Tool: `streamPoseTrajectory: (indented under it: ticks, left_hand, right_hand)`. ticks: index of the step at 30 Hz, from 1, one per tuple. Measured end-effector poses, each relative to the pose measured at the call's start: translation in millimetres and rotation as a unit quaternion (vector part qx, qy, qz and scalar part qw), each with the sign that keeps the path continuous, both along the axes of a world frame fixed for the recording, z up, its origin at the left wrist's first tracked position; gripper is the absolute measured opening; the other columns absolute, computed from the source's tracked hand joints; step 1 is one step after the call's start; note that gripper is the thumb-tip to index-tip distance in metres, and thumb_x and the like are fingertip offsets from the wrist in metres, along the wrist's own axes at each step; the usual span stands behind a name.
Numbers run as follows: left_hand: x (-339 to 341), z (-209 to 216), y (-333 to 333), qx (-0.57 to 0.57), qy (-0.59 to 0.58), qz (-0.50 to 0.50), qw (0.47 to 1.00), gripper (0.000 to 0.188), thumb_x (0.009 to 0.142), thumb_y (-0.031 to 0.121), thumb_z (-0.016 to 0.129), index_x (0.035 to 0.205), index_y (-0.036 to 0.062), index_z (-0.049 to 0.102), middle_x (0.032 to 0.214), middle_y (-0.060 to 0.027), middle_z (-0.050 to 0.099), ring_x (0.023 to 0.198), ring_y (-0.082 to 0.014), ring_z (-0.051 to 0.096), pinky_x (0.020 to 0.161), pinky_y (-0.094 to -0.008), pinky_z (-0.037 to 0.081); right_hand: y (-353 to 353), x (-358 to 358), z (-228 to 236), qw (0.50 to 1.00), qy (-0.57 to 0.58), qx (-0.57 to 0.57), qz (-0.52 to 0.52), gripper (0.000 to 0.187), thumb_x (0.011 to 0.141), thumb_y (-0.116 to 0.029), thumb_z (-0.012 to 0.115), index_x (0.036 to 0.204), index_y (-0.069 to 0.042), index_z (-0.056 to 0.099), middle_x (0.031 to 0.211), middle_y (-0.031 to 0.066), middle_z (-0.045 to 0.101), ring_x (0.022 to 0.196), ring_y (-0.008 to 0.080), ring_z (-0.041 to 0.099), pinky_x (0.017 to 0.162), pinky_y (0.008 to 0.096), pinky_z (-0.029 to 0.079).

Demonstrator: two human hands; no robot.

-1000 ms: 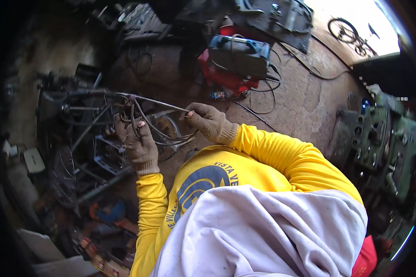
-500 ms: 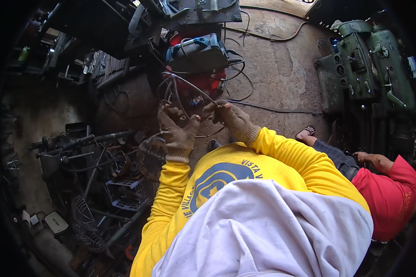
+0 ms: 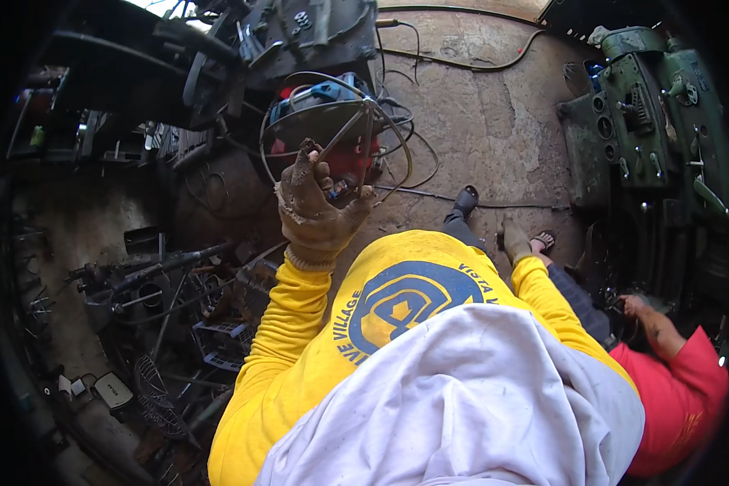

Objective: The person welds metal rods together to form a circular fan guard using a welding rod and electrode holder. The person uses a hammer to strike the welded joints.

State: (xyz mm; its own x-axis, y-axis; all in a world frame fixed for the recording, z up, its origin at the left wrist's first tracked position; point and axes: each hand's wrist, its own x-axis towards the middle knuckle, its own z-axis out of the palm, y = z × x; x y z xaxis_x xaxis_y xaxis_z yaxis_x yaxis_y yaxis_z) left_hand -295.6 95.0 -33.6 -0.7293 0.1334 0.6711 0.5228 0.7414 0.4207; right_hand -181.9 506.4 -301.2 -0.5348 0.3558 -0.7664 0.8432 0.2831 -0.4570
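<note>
My left hand [image 3: 312,202], in a brown work glove, is closed on a round frame of thin metal rods [image 3: 345,132]. The frame's hoop curves up past the fingers, and straight rods meet near its upper right; the exact grip point is hidden behind the glove. Away from the frame, my right hand [image 3: 513,241], also gloved, hangs low by my right side. Its fingers are blurred and cannot be made out. Behind the frame stands a blue and black portable machine [image 3: 330,91], probably a welder, over something red.
A dark workbench [image 3: 332,44] with metal parts stands ahead. Cables [image 3: 478,65] run over the concrete floor. To the right are a green lathe-like machine [image 3: 636,121] and a seated person in a red shirt [image 3: 680,405]. Scrap metal and a grey crate [image 3: 219,344] lie at the left.
My right hand has let go of the rod frame and dropped back to my right side. In my left hand the frame has been raised and turned, showing its hoop.
</note>
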Motion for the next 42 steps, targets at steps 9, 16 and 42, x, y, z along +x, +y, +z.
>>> streamPoseTrajectory:
  ticks: [9,16,42]
  left_hand:
    - [-133.0,29.4,165.1,-0.105,0.050,0.030,0.993,0.090,0.062,0.030,0.092,0.135,-0.0023,0.050,0.095,-0.0078,0.058,0.074,-0.0190,0.056,0.063,-0.0317,0.052]
    - [-210.8,33.5,240.5,0.026,-0.092,-0.056,0.994,0.094,0.066,0.038,0.089,0.140,-0.0030,0.047,0.095,-0.0109,0.059,0.076,-0.0230,0.059,0.065,-0.0348,0.052]
    - [-675.1,30.4,342.5,0.206,-0.277,0.050,0.937,0.062,0.082,0.035,0.082,0.123,-0.0029,0.056,0.093,-0.0113,0.061,0.083,-0.0220,0.060,0.075,-0.0359,0.051]
  right_hand:
    - [187.2,-43.3,-18.3,0.993,-0.120,-0.005,0.000,0.056,0.101,-0.055,0.047,0.126,-0.008,0.064,0.095,0.0132,0.070,0.081,0.0277,0.067,0.073,0.0419,0.054]
    - [241.6,-218.0,-7.3,0.977,0.071,-0.107,-0.167,0.039,0.101,-0.047,0.055,0.117,-0.012,0.065,0.075,0.0025,0.060,0.059,0.0161,0.056,0.053,0.0323,0.048]
    - [141.9,-769.0,225.2,0.853,0.477,-0.111,0.183,0.101,0.085,-0.064,0.070,0.153,-0.001,0.031,0.138,0.0244,0.054,0.128,0.0329,0.055,0.107,0.0418,0.046]
